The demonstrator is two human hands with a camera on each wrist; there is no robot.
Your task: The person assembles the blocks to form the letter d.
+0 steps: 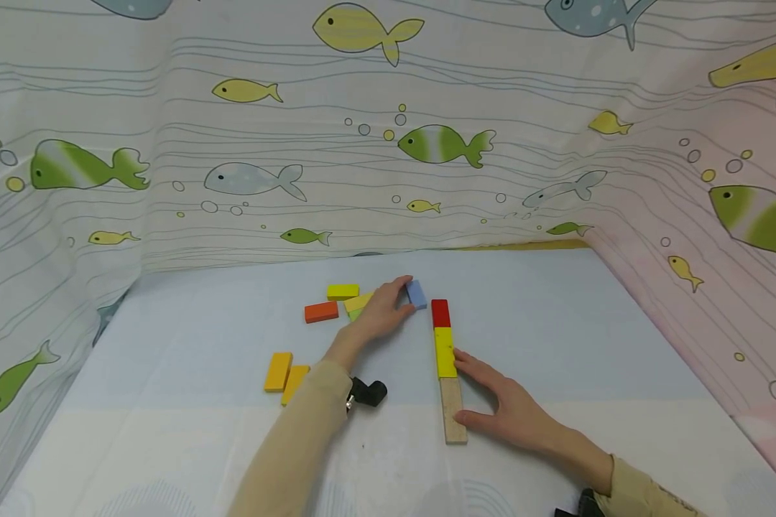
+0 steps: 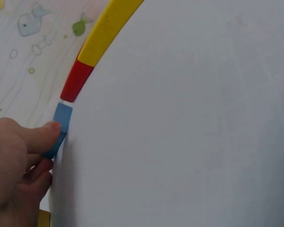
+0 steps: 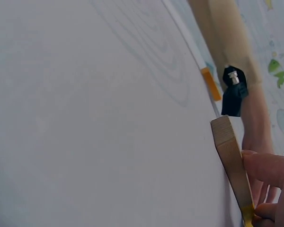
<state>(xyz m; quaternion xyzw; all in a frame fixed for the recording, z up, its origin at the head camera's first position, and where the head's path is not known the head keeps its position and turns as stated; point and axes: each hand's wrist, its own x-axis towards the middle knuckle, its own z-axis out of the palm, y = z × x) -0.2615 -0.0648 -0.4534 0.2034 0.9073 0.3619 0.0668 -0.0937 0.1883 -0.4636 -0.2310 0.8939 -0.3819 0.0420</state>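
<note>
My left hand (image 1: 381,314) pinches a blue block (image 1: 417,295) between thumb and fingers at the back of the table. In the left wrist view the blue block (image 2: 63,116) stands just short of a red block (image 2: 76,80), a small gap between them. A row runs toward me: the red block (image 1: 440,313), a yellow section (image 1: 445,352) and a plain wooden block (image 1: 453,413). Along the row's right side rests my right hand (image 1: 517,411), fingers extended, a fingertip by the yellow section and the thumb at the wooden block (image 3: 233,163).
Left of the row lie an orange-red block (image 1: 321,312), a yellow block (image 1: 343,292), a pale yellow block (image 1: 357,302) and a green block (image 1: 353,314) partly behind my left hand. Two orange-yellow blocks (image 1: 278,372) lie nearer me. Fish-print cloth (image 1: 362,158) hangs around the table.
</note>
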